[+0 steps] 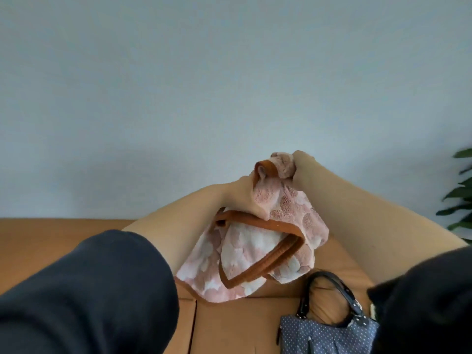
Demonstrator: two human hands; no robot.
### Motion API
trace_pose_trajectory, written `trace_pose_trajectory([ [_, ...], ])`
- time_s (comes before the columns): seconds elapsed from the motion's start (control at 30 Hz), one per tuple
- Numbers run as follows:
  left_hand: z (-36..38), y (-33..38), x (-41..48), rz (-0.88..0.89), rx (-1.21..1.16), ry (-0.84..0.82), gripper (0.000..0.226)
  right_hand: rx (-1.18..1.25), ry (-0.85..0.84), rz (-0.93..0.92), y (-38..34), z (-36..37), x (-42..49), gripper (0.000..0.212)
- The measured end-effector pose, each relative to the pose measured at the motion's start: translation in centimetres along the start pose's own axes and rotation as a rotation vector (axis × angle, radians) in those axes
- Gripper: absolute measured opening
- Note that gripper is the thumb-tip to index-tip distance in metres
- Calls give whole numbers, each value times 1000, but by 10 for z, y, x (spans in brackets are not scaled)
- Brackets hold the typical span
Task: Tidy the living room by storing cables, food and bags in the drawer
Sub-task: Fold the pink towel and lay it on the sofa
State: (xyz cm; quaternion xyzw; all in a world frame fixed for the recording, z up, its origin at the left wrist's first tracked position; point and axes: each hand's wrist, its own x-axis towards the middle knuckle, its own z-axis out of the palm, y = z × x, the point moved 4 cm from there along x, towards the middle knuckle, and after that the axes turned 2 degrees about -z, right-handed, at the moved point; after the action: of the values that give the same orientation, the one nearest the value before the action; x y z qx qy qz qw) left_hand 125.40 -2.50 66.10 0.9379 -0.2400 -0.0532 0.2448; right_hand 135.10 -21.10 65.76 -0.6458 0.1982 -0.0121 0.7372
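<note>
A pink and white fleecy cloth (258, 251) with a brown trimmed edge hangs in the air in front of me, above a tan sofa. My left hand (245, 198) grips its left side, thumb over the brown hem. My right hand (304, 169) clutches a bunched top corner of the cloth. Both forearms are bare below dark sleeves. A blue polka-dot handbag (324, 335) with dark handles sits on the sofa seat at the lower right, apart from both hands.
The tan sofa (51, 246) runs across the lower frame, its backrest against a pale blue-grey wall (229, 85). Green plant leaves (459, 200) show at the right edge.
</note>
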Motion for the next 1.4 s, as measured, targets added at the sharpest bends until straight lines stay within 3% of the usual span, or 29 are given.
trace_pose_trajectory([
  [0.03, -1, 0, 1, 11, 39, 94, 106, 45, -15, -3, -10, 7, -63, 20],
  [0.13, -15, -5, 3, 16, 108, 317, 40, 104, -103, -25, -18, 22, -81, 23],
  [0.2, -34, -12, 2, -91, 42, 369, 18, 113, -186, -39, -27, 26, -90, 18],
  [0.27, -50, -17, 0, -207, -180, 389, 17, 59, -258, -75, -33, 24, -93, 20],
  [0.37, -65, -21, 0, -280, -583, 470, 22, -204, -483, -232, -45, 25, -101, 51],
  [0.5, -72, -24, 6, -357, -783, 588, 47, -682, -751, -224, -32, 26, -107, 64],
  [0.53, -70, -27, 7, -388, -789, 582, 56, -747, -721, -202, -25, 23, -105, 65],
  [0.6, -67, -34, 8, -427, -809, 541, 65, -803, -463, -286, -23, 17, -95, 43],
  [0.7, -65, -35, 8, -425, -777, 436, 66, -501, -202, -373, -31, 15, -94, 17],
  [0.8, -63, -29, 2, -442, -656, 197, 62, -348, -121, -370, -49, 27, -106, 11],
  [0.9, -61, -34, -9, -537, -562, -77, 77, -294, -41, -408, -67, 38, -114, 17],
  [1.0, -76, -31, -17, -422, -378, -6, 68, -260, 1, -397, -78, 43, -121, 17],
  [1.07, -83, -21, -23, -300, -532, 49, 64, -228, 10, -387, -84, 46, -124, 24],
  [1.13, -83, -8, -29, -213, -628, -35, 62, -225, 10, -396, -92, 50, -129, 26],
  [1.2, -78, 4, -32, -183, -565, -157, 63, -232, 14, -423, -100, 55, -138, 27],
  [1.3, -71, 16, -34, -150, -681, -268, 78, -278, 30, -491, -111, 57, -148, 25],
  [1.4, -70, 30, -32, -85, -673, -259, 75, -367, 50, -523, -114, 51, -152, 13],
])
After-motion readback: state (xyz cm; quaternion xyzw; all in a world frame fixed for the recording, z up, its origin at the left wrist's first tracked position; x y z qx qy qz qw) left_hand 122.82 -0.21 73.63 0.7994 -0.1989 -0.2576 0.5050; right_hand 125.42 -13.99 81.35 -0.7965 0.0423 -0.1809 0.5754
